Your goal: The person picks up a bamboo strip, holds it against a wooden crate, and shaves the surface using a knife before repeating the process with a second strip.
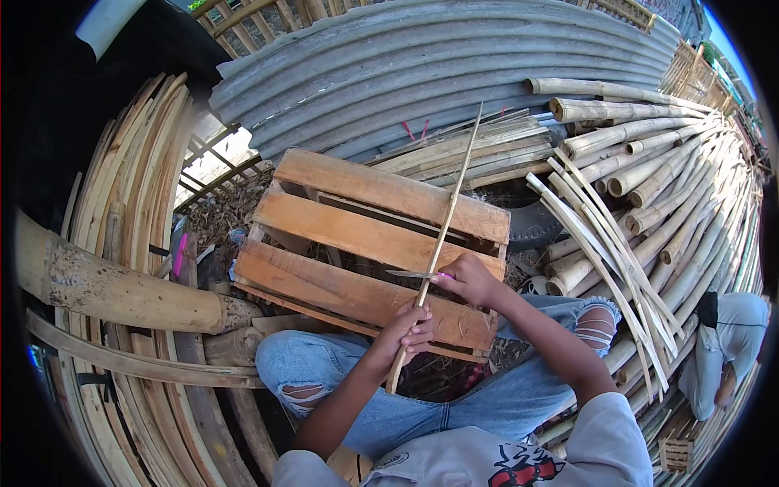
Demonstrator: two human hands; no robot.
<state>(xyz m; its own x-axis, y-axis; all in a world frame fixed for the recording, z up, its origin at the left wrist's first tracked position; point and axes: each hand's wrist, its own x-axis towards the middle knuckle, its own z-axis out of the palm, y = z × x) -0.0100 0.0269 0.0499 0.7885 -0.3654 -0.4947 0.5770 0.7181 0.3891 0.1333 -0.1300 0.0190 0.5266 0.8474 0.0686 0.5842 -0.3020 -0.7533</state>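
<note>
My left hand (406,331) is closed around the lower part of a long thin bamboo strip (452,201). The strip slants up and away over a wooden slatted crate (341,215), its near end between my legs. In my closed right hand (471,281) is a small knife (408,274) with a pink handle. Its blade points left and lies across the strip, just above my left hand. Most of the handle is hidden by my fingers. My legs in torn jeans (316,361) are bent on either side of the crate's near edge.
Split bamboo strips (134,178) are stacked at left, beside a thick bamboo pole (130,280). Many bamboo poles (649,183) fill the right side, with curved strips (604,252) lying over them. Corrugated sheeting (438,69) stands behind the crate. Another person (726,341) is at far right.
</note>
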